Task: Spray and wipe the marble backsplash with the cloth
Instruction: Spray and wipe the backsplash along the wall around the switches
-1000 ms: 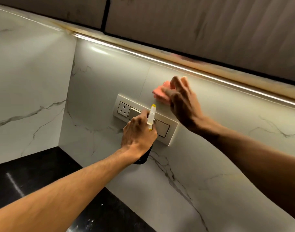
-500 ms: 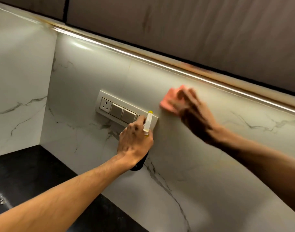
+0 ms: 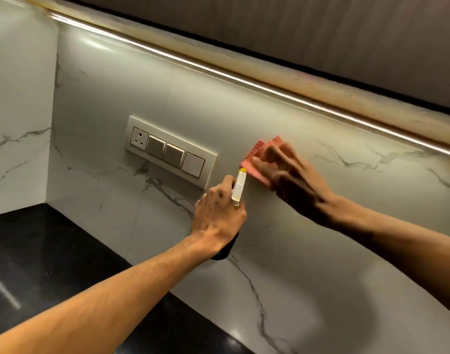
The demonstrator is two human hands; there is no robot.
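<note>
The white marble backsplash [image 3: 308, 251] with grey veins fills the middle of the view. My right hand [image 3: 292, 180] presses a folded pink cloth [image 3: 257, 159] flat against it, just right of the switch plate; the hand is blurred. My left hand [image 3: 216, 215] grips a spray bottle [image 3: 238, 187] with a white and yellow nozzle pointing up at the wall, right below the cloth. The bottle's dark body is mostly hidden behind that hand.
A cream switch plate [image 3: 172, 150] with a socket and three switches sits on the wall to the left. A lit strip [image 3: 218, 70] runs under dark upper cabinets [image 3: 321, 34]. Black countertop [image 3: 40, 264] lies below, and a marble side wall [image 3: 17, 111] closes the left corner.
My right hand has wiped the cloth rightward and down, from above the switch plate to its right side. My left hand with the bottle has followed to the right, uncovering the switches.
</note>
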